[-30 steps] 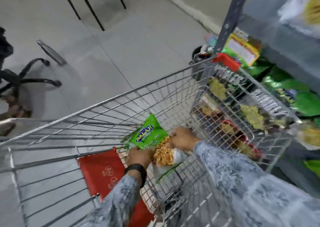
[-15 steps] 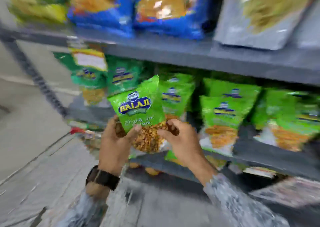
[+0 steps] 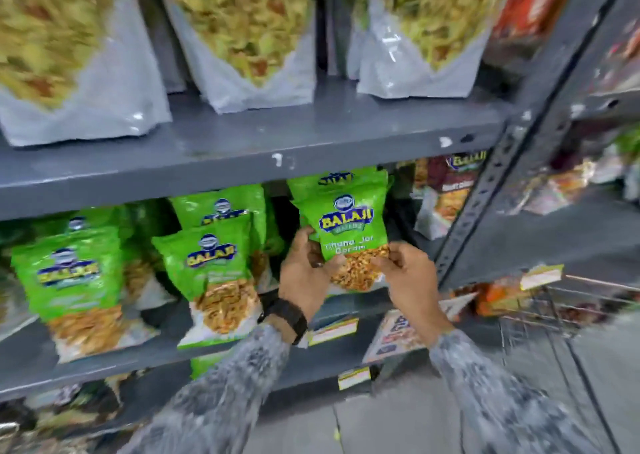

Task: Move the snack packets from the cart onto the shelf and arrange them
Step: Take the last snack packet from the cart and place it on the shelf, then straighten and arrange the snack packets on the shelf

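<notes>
I hold a green Balaji snack packet [image 3: 349, 231] upright at the right end of the middle shelf [image 3: 346, 306]. My left hand [image 3: 303, 273] grips its lower left edge and my right hand [image 3: 408, 277] pinches its lower right corner. Another green packet [image 3: 332, 180] stands directly behind it. More green packets stand to the left on the same shelf: one [image 3: 214, 266] near the middle and one [image 3: 74, 280] at the far left. The wire cart [image 3: 561, 301] shows at the lower right edge.
A grey shelf board [image 3: 242, 152] above carries large clear bags of yellow snacks [image 3: 249, 27]. A slotted grey upright post [image 3: 502, 176] stands just right of my hands. Darker packets [image 3: 450, 183] sit behind it. Price labels [image 3: 332, 330] hang on the shelf edge.
I lifted the green packet out of the cart, turned to the shelf, and brought it rightward up against the right end of the middle shelf row.
</notes>
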The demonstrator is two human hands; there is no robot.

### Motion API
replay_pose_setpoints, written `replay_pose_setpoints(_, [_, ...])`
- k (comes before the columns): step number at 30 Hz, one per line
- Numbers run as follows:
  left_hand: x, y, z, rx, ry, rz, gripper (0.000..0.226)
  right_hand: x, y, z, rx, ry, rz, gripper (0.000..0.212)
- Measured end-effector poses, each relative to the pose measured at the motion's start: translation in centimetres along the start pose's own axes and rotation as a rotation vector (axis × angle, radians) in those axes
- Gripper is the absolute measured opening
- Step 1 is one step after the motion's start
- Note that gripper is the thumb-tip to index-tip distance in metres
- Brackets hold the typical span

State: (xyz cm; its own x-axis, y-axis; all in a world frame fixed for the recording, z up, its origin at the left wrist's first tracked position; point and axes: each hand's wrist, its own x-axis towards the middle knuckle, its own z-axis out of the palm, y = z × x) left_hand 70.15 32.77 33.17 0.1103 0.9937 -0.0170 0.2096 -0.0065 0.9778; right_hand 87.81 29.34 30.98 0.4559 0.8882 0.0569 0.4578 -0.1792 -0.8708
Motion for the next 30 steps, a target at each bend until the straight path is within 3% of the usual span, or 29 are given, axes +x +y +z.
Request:
replay_pose_setpoints(2, [1.0,-5.6,3.3,0.084,-0.005,-0.102,0.055,1.2,7.1,2.7,-0.004,-0.108,0.087,0.020])
replay_pose_setpoints(8, [-0.2,-3.8,-1.0,0.031,0.019,-0.042,0.074,-1.1,8.1,2.1,0.012,-0.228,0.012,0.042])
replay_pose_setpoints(11, [1.9,0.0,-2.7,-0.011,0.063,0.086,0.013,0.0,7.0,1.7,-0.075,-0.215,-0.047,0.037])
replay_pose_setpoints(16, [7.1,3.9,-2.5,-0.020,0.236,0.072,0.037,1.3,6.5,1.0,-0.106,-0.176,-0.029,0.010])
replay_pose_setpoints(19, [8.8,4.5,-1.9,0.096,0.271,-0.001,0.042,1.5,6.3,0.7,-0.121,-0.167,0.008,0.011])
replay_pose_setpoints(21, [8.8,4.2,-1.8,0.066,0.227,0.010,0.035,1.7,5.8,0.5,-0.130,-0.176,0.036,0.013])
replay_pose_setpoints(23, [7.0,2.4,-2.0,-0.040,0.175,0.015,0.031,1.6,5.0,0.2,-0.095,-0.172,0.032,0.034])
replay_pose_setpoints(25, [3.7,-0.7,-2.2,-0.032,0.059,-0.046,0.056,1.7,3.4,-0.4,0.142,-0.104,0.034,0.052])
replay_pose_setpoints(27, [0.5,-4.1,-1.6,0.063,-0.130,-0.126,0.071,3.1,0.7,-0.7,0.427,-0.036,0.035,0.041])
replay_pose_setpoints(30, [-1.2,-6.7,-0.3,0.207,-0.228,-0.123,0.070,7.1,-3.7,-0.6,0.482,0.032,0.011,0.021])
